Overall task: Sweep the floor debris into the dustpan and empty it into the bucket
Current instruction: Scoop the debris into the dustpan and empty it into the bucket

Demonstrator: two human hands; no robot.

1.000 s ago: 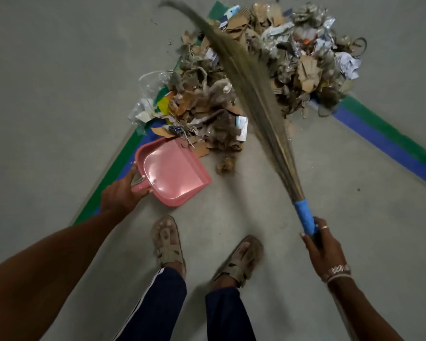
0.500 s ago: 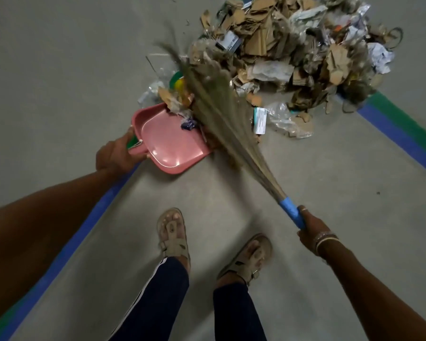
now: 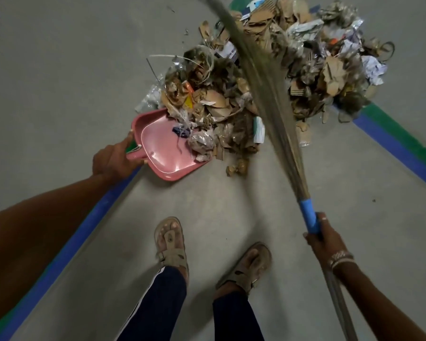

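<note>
A pink dustpan [image 3: 158, 153] lies on the grey floor, its mouth against a big heap of debris [image 3: 268, 67] made of cardboard scraps, paper and plastic. Some scraps and a dark blue bit lie inside the pan. My left hand [image 3: 113, 161] grips the dustpan's handle. My right hand [image 3: 322, 239] grips the blue-taped neck of a grass broom [image 3: 268, 94]. The broom's blurred bristles reach up across the heap to the frame's top edge. No bucket is in view.
Blue and green floor tape [image 3: 401, 146] runs diagonally at the right, and another blue strip [image 3: 67, 244] runs under my left arm. My two sandalled feet [image 3: 172, 244] stand just behind the dustpan on bare concrete.
The broom has swung from the dustpan's mouth back up and right over the heap. More debris now lies in and against the pan. My left hand still holds the handle.
</note>
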